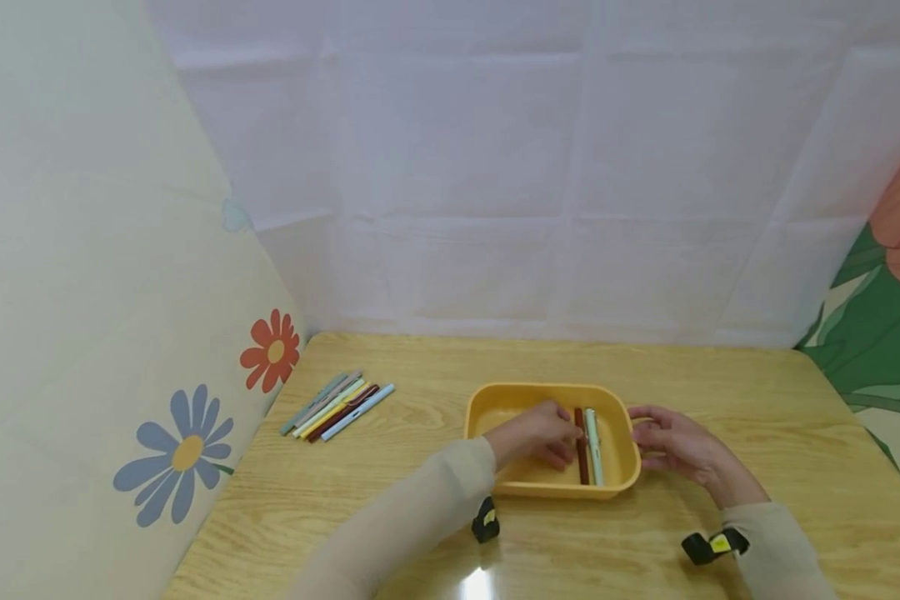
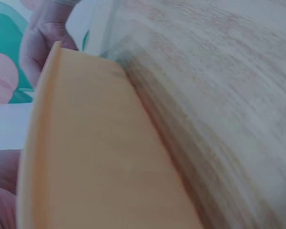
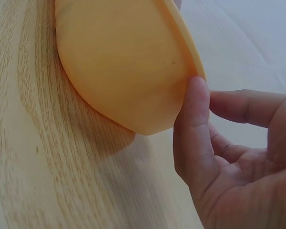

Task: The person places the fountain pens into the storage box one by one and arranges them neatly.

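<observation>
A yellow tray [image 1: 487, 396] stands on the table; in it a dark red pen [image 1: 582, 458] and a mint green pen [image 1: 594, 454] lie side by side toward the right end. My left hand [image 1: 537, 433] reaches into the tray, its loosely bent fingers beside the dark red pen; whether they touch it is unclear. In the left wrist view the tray's outer wall [image 2: 105, 143] hides most of that hand. My right hand [image 1: 675, 446] is at the tray's right end, outside it. The right wrist view shows its thumb [image 3: 196, 109] resting against the rim, fingers relaxed.
Several pens [image 1: 337, 408] in grey, yellow, dark red and light blue lie slanted together at the table's left. White cloth [image 1: 450, 208] hangs behind the table. Flower-patterned cloth [image 1: 187, 454] borders the left side, with another at the right.
</observation>
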### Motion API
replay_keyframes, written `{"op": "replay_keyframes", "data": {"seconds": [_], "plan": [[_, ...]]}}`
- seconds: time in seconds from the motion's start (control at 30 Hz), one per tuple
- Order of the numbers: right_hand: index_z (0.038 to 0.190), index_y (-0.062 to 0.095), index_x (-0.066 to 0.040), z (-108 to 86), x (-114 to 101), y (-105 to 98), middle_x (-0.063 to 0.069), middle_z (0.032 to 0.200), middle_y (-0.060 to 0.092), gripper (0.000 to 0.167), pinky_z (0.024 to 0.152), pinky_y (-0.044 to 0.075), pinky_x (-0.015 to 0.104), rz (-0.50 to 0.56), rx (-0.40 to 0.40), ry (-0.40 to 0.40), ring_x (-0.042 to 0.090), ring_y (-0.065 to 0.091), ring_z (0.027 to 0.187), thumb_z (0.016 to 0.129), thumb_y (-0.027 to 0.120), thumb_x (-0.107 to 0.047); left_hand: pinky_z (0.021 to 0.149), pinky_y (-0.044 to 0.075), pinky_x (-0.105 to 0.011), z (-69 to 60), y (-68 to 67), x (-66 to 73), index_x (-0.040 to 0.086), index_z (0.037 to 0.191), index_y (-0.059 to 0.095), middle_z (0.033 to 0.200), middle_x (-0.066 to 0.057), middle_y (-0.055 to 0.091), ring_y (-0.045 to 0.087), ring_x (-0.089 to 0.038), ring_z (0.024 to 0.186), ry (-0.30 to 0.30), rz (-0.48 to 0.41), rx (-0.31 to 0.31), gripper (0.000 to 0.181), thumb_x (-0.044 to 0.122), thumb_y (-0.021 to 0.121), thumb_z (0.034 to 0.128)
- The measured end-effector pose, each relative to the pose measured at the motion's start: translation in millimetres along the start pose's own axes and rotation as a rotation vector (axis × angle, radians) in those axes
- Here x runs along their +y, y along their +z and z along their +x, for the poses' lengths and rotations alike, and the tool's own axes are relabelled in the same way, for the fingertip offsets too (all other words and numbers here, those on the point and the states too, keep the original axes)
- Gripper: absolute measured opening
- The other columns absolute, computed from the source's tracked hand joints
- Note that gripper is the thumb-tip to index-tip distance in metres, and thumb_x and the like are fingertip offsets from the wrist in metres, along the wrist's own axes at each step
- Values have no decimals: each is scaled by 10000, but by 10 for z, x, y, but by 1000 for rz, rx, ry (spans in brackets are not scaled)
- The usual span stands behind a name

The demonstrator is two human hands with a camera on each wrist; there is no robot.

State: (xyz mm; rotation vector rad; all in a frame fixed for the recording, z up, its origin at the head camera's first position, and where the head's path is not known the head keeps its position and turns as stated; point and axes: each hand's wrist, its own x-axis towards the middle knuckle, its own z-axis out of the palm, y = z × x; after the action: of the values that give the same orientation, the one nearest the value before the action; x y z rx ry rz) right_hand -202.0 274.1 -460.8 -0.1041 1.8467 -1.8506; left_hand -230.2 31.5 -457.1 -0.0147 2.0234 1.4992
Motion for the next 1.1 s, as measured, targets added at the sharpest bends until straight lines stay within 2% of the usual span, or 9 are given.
{"op": "replay_keyframes", "data": {"seconds": [0.17,0.33,0.43,0.53,0.7,0.87,0.97,1.1], "plan": [[1423,351,85,7,0,9,42,1050,636,493,746,624,308,-9,7,7,157,654,923,1016,573,-83,652,637,-403,-100,-139,26,4,1088,502,931,-159,640,628,-238,661,30,-9,-46,196,91,639,977],[1437,349,74,20,13,2,38,1046,637,504,753,623,311,-17,2,10,156,655,927,1025,576,-105,797,629,-464,-219,-303,51,-29,1193,513,1083,-246,666,703,-349,869,45,-38,-92,271,113,623,991],[1432,362,64,23,18,-3,33,1048,635,491,755,623,314,-18,0,10,154,654,928,1026,578,-107,840,619,-475,-275,-376,42,-44,1233,516,1168,-245,652,701,-391,973,70,-58,-106,304,119,618,998],[1435,360,64,22,21,-8,27,1051,633,494,753,623,313,-19,-1,11,149,652,927,1026,579,-107,861,614,-465,-323,-430,17,-45,1240,541,1204,-226,650,703,-380,995,106,-54,-112,307,120,624,994],[1442,333,83,9,21,-14,17,1053,629,515,750,622,310,-18,2,9,138,649,931,1024,574,-97,877,607,-455,-423,-517,-3,-45,1277,562,1182,-189,651,705,-320,977,185,51,-111,353,158,632,997],[1441,330,86,2,17,-12,13,1055,631,516,752,621,308,-18,-3,5,133,650,932,1021,570,-92,904,586,-493,-584,-637,10,-26,1318,558,1111,-129,639,690,-276,971,276,180,-93,385,203,615,1014],[1433,350,71,7,22,-15,8,1059,630,498,747,622,308,-17,-4,3,131,652,929,1020,574,-95,870,587,-451,-695,-720,30,21,1300,591,1095,-72,645,680,-243,954,350,271,-49,353,234,615,1020],[1411,381,52,14,34,-26,7,1060,630,463,741,622,309,-8,-8,1,134,650,923,1016,578,-90,794,561,-342,-820,-831,49,88,1268,632,1111,-39,667,648,-183,931,414,412,51,307,268,615,1020]]}}
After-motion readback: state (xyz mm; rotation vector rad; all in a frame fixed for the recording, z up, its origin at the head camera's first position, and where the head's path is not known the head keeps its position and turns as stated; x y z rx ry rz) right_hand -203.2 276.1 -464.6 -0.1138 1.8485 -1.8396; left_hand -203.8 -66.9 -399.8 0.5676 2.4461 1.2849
